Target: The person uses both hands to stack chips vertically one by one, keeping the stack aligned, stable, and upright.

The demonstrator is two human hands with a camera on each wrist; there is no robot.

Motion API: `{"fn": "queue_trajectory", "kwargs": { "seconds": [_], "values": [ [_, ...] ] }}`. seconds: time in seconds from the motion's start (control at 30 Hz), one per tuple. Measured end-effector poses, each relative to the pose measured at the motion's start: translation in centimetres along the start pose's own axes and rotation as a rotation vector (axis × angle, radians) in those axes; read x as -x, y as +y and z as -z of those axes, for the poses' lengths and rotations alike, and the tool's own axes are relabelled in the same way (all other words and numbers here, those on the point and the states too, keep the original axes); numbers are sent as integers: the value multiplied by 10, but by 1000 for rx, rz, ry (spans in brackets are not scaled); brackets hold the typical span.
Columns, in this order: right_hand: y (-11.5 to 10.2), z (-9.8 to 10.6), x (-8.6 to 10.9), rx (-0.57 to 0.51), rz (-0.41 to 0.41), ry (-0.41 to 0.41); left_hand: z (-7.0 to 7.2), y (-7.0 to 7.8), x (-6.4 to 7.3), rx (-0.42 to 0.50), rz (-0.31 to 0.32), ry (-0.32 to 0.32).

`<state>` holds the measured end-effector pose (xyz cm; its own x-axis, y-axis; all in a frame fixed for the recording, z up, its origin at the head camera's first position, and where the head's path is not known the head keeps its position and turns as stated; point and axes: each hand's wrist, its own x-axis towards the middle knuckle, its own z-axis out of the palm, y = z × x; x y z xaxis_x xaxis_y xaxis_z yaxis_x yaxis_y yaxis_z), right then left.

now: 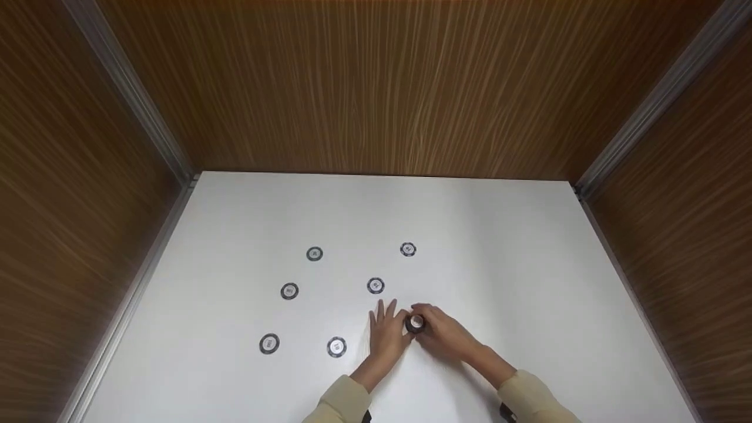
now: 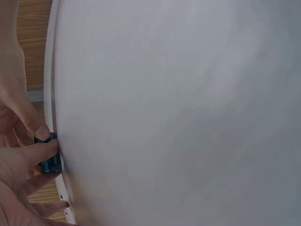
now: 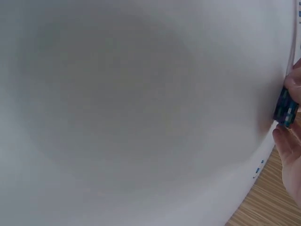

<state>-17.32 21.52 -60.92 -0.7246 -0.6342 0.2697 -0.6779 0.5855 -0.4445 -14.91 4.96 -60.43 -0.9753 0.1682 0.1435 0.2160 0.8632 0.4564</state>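
Observation:
Both hands meet at a small stack of dark-edged poker chips (image 1: 416, 323) standing on the white table, right of the loose chips. My left hand (image 1: 388, 336) holds the stack's left side between thumb and index finger, its other fingers spread forward. From the right, my right hand (image 1: 447, 333) grips it with curled fingers. In the left wrist view, thumbs and fingers press round the striped edge of the stack (image 2: 51, 153). The right wrist view catches the stack (image 3: 285, 108) at its far edge, with fingertips above and below it.
Several single chips lie flat: a chip (image 1: 376, 285) just ahead of the left hand, another (image 1: 408, 249) farther back, a third (image 1: 336, 346) to the left, others beyond. Brown wood-grain panels (image 1: 376, 88) wall the white table (image 1: 529, 264) at back and sides.

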Motion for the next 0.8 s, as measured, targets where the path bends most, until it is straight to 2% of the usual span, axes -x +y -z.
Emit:
{"fn": "queue_trajectory", "kwargs": {
  "seconds": [0.13,0.23,0.6,0.8],
  "values": [
    [5,-2,3,-147,-163,-37,0,0,0,26,11,-2],
    [8,-4,2,-189,-234,-38,-1,0,0,24,4,13],
    [20,-7,-4,-183,-105,5,0,0,-1,-1,0,16],
    [23,-7,-4,-132,-63,18,0,0,-1,16,-1,1]
  ]
}}
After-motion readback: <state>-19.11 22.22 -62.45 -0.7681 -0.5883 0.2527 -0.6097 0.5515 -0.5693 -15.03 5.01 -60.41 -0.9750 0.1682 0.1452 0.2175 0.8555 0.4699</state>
